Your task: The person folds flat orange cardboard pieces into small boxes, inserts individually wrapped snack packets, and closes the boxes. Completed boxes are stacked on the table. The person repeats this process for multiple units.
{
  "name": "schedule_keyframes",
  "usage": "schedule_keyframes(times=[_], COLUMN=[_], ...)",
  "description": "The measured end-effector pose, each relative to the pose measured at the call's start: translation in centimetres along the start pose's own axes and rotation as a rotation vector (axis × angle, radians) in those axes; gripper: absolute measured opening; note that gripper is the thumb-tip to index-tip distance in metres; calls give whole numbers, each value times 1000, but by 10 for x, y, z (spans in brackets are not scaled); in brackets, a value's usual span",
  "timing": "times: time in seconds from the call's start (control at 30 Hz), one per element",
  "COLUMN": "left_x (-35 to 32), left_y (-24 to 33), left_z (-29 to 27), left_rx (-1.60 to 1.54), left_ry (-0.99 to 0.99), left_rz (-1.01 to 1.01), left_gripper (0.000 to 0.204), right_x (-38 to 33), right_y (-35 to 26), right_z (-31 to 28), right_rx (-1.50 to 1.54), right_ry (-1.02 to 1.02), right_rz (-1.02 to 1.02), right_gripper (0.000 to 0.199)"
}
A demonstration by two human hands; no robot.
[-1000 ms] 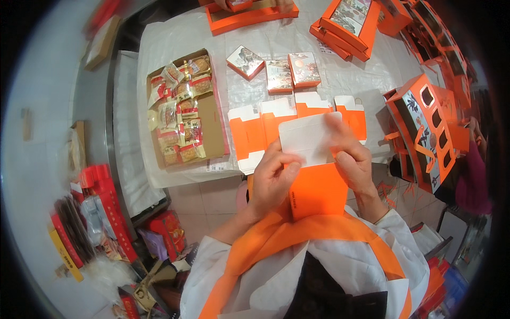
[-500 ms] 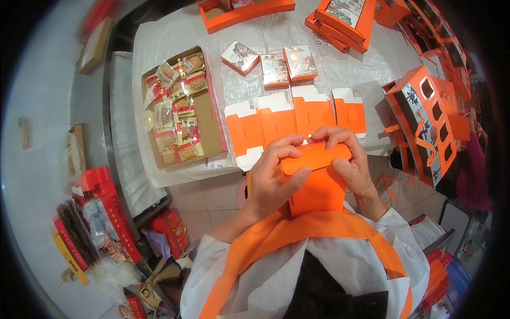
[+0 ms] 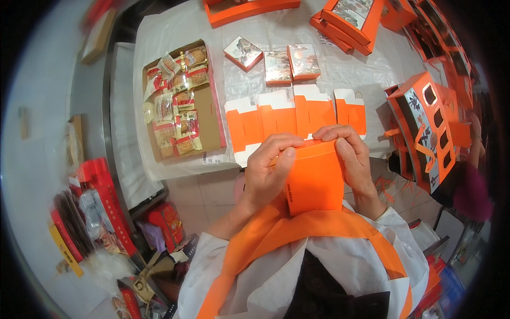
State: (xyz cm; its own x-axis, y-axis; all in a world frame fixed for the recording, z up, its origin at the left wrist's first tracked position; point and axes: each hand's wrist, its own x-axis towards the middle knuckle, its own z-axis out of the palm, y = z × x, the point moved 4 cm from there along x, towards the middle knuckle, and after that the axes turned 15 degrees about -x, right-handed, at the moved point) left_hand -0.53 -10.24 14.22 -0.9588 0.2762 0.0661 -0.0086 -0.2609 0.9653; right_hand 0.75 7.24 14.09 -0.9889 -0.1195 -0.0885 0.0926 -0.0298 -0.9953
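Note:
Upright against my chest stands an orange folding box, a paperboard carton. My left hand grips its upper left corner, thumb toward me and fingers over the far side. On the upper right edge, my right hand pinches in the same way. The box's top edge runs straight between the two thumbs; its far side is hidden. Just beyond my hands, several flat orange-and-white cartons lie in a row at the table's near edge.
A shallow cardboard tray of wrapped pastries sits on the left. Small printed boxes stand farther back. Orange gift boxes are stacked at the far right, and a windowed orange carton is nearer. Another person's arm shows at right.
The box's top flap, which was bent toward me, now lies folded down at the top edge. My fingers have moved to the corners. The hand at the far orange tray has left the view.

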Motion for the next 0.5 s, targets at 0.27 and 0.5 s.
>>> schedule_keyframes(times=[0.27,0.5], left_x=[-6,-48], left_y=[13,8], left_z=[-14,-106], left_rx=[266,369], left_ry=[-15,86], left_rz=[314,-313], left_gripper=[19,49], right_x=[13,73], right_y=[0,16], right_z=[20,117], right_rx=[-174,-201], right_ry=[-64,-680], right_rz=[-132,41], right_gripper=[18,19])
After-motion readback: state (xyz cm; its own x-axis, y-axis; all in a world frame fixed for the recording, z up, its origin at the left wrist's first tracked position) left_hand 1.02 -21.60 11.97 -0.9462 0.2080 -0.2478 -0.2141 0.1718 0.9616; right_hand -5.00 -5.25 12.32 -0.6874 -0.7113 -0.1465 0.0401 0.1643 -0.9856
